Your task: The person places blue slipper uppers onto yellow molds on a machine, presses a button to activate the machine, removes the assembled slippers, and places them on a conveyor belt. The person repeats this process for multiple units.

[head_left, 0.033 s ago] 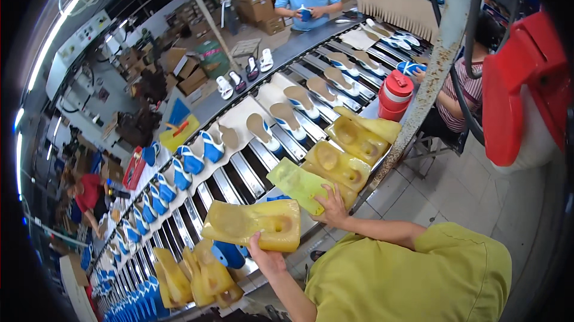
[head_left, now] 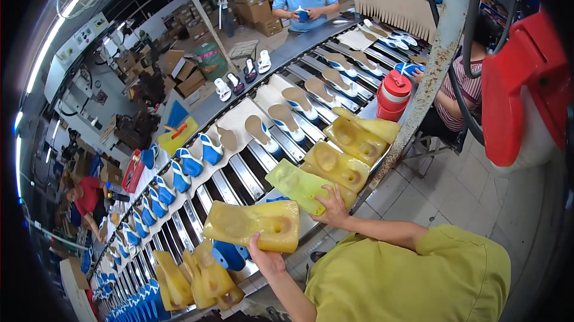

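My left hand [head_left: 268, 256] grips the lower edge of a yellow, translucent rubber mould block [head_left: 233, 223] with a sole-shaped hollow and a round hole. The thumb lies on its face; the other fingers are largely hidden beneath. My right hand [head_left: 333, 207] is closed over the right end of a flatter, greenish-yellow block [head_left: 293, 183], fingers bent on top. That block adjoins another hollowed yellow mould [head_left: 338, 166], with a further mould [head_left: 356, 138] behind it. Partly under the left-hand block sits a blue shoe piece [head_left: 229, 256]. More yellow blocks [head_left: 209, 271] stand at the lower left.
A roller conveyor [head_left: 230, 181] carries rows of blue-and-white shoe uppers [head_left: 181, 175] and tan soles [head_left: 286, 117]. A red jug [head_left: 394, 92] stands at its right side, near a rusty post [head_left: 439, 77]. Co-workers sit or stand at the far side, left and right.
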{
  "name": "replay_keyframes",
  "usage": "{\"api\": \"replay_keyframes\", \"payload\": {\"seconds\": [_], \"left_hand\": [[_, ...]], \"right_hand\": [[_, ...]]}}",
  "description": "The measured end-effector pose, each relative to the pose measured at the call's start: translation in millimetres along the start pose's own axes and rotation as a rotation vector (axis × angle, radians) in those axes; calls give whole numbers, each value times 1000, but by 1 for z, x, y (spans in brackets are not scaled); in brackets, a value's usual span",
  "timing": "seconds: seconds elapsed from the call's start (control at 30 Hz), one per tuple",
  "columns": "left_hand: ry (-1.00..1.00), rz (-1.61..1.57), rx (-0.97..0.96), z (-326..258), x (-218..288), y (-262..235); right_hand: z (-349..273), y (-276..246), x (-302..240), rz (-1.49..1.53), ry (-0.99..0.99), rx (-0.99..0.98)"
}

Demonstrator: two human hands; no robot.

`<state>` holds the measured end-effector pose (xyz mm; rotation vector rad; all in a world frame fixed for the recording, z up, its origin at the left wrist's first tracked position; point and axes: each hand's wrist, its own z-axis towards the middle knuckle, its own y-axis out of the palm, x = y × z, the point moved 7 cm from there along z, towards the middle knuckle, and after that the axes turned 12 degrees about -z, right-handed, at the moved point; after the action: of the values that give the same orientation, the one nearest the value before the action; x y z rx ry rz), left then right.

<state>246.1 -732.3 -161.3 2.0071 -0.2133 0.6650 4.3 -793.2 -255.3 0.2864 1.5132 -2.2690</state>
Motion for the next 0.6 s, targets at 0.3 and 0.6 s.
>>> {"api": "replay_keyframes", "payload": {"seconds": [0.3, 0.6], "left_hand": [[-44, 105, -27, 67, -55, -14], [-473, 226, -440, 83, -275, 110]], "right_hand": [[19, -201, 9, 349, 256, 159], [30, -306, -7, 467, 102, 101]]}}
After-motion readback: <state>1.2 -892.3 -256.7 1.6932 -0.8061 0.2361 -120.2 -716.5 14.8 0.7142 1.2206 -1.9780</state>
